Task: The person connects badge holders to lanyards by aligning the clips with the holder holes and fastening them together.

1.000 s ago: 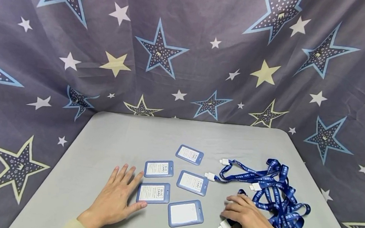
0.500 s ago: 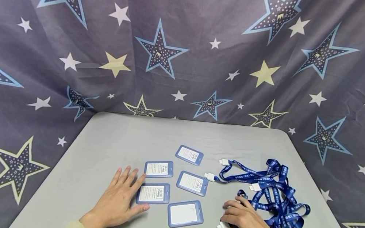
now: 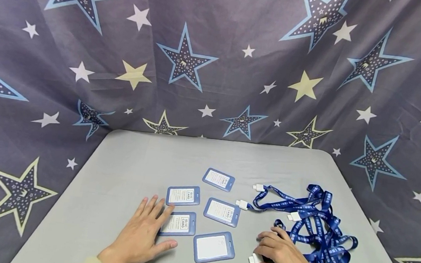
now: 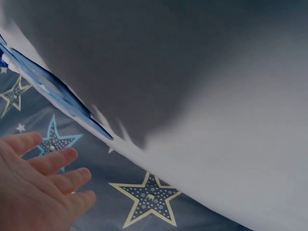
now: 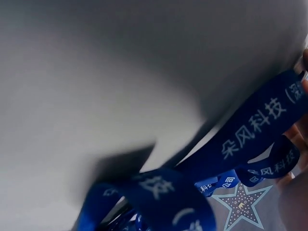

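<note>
left hand (image 3: 141, 231): fingers spread, partly covering a badge (image 3: 180, 223), contact unclear | right hand (image 3: 286, 257): pinches a clip (image 3: 255, 259) | lanyards (image 3: 321, 233): heaped beside right hand

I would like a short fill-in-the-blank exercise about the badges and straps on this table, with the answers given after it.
1. On the table lie exactly ____ badges.
2. The ____ grip holds a strap.
3. The clips are ____ in colour.
4. The curtain is patterned with white and yellow ____.

Missing words: five; right; white; stars.
</note>
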Motion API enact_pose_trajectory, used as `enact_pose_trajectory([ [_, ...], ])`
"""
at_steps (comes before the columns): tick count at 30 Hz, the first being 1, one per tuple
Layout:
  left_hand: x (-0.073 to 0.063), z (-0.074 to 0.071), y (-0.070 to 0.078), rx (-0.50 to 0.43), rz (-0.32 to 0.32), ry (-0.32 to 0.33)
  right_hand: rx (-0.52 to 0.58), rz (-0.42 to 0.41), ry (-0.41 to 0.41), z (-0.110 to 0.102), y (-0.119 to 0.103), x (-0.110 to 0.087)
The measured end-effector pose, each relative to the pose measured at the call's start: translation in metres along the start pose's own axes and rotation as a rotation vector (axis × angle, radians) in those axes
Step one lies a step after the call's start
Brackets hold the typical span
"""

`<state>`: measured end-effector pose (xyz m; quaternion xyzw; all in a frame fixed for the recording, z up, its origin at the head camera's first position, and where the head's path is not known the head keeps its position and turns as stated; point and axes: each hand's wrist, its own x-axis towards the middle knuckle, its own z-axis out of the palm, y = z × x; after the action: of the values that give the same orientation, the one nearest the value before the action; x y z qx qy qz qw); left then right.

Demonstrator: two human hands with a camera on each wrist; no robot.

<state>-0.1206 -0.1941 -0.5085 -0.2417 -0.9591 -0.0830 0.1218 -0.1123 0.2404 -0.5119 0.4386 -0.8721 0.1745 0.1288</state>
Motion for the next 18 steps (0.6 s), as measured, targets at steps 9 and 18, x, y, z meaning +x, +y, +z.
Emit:
enact_pose_trajectory([
  [9,0.002,0.002,0.012,-0.029,0.036,-0.036,0.003,0.012,0.03,0.002,-0.001,0.001],
  [18,0.004,0.006,0.024,-0.055,0.09,-0.014,0.001,0.01,0.068,0.003,-0.001,-0.001],
])
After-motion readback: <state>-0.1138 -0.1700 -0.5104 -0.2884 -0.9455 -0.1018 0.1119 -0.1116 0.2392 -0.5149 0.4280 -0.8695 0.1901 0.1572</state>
